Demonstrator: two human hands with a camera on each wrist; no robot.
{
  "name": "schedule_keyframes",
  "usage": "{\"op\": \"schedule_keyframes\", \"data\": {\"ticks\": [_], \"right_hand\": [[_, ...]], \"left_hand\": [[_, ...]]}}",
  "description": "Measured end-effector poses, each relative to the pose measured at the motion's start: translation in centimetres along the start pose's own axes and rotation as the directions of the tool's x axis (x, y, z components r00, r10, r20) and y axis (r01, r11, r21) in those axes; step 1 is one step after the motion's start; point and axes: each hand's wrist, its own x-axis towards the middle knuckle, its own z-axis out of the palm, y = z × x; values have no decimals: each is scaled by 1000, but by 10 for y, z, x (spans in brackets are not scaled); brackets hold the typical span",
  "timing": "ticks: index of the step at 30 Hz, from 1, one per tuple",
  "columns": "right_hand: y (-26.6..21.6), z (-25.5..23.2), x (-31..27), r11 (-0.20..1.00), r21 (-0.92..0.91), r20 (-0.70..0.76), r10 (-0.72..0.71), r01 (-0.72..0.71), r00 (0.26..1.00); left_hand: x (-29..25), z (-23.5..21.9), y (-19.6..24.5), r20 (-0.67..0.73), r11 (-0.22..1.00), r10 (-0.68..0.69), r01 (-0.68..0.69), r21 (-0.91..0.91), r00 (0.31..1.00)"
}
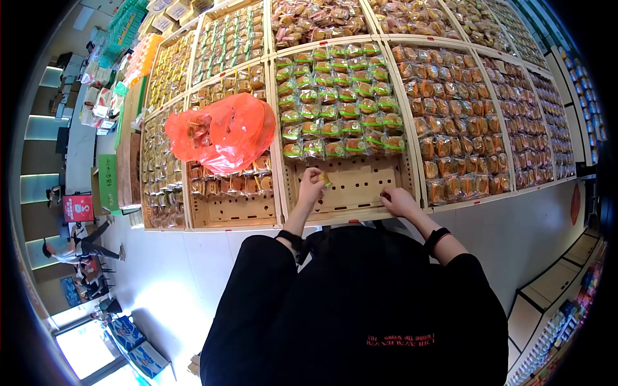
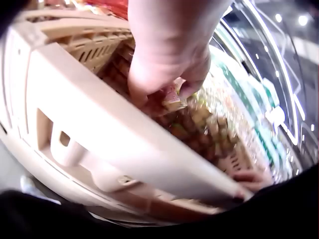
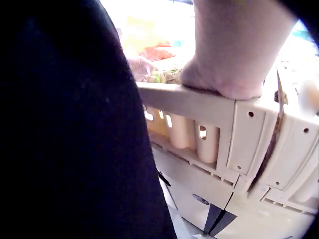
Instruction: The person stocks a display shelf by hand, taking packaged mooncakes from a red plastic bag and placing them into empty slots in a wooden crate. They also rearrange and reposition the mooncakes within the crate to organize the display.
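Note:
My left hand (image 1: 311, 187) pinches a small wrapped cake (image 1: 325, 179) with a green and yellow wrapper, over the bare front part of a pale plastic crate (image 1: 360, 188). In the left wrist view its fingers hold the cake (image 2: 173, 99) just inside the crate's rim. Behind it lie rows of wrapped cakes (image 1: 335, 110) with green labels. My right hand (image 1: 402, 202) rests at the crate's front right edge, fingers loosely bent and holding nothing visible. In the right wrist view the wrist (image 3: 224, 82) lies over the rim, hiding the fingers.
A red plastic bag (image 1: 241, 132) lies on the wrapped goods in the crate to the left. More crates of wrapped cakes (image 1: 454, 116) stand to the right and behind. A person (image 1: 80, 248) walks far off at left.

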Motion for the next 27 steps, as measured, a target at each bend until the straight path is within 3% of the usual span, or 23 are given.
{"op": "schedule_keyframes", "data": {"ticks": [1,2,3,5,6,8,9,10,11,12,14,21,23,25,27], "right_hand": [[3,0,1,997,75,-8,-28,29,1000],[5,-1,3,987,149,-17,-58,60,998],[6,-1,7,987,147,-18,-65,67,998],[5,-1,18,979,134,42,-160,153,986],[0,2,28,978,134,43,-169,162,985],[-26,10,52,894,375,6,-267,245,964],[-45,12,57,892,374,7,-276,253,961],[-67,11,59,830,558,229,-176,19,958],[-82,10,61,713,657,454,-117,-243,883],[-86,15,68,717,657,451,-123,-236,884],[-90,24,83,570,757,512,-213,-320,832],[-124,6,92,741,671,263,-256,15,930],[-128,9,92,779,625,229,-243,49,943],[-122,17,95,815,574,195,-233,82,953],[-118,21,97,537,795,360,-46,-280,932]], "left_hand": [[-6,-8,7,106,859,-135,170,-484,985],[-16,-18,13,233,667,-75,223,-711,970],[-26,-21,26,227,668,-71,216,-713,971],[-40,-28,44,300,548,-25,264,-793,954],[-40,-30,41,292,550,-23,256,-795,956],[-36,-29,29,412,766,-86,325,-554,907],[-38,-26,28,404,768,-83,317,-556,911],[-39,-22,27,445,757,-95,355,-549,891],[-40,-19,27,485,746,-105,392,-539,868],[-39,-19,26,480,748,-117,395,-533,869],[-41,-29,27,427,762,-101,346,-548,898],[-50,-45,20,271,802,-93,233,-550,958],[-49,-42,9,170,956,-72,116,-270,983],[-54,-41,14,125,968,-29,59,-243,992],[-55,-45,18,43,998,20,-18,-54,999]]}}
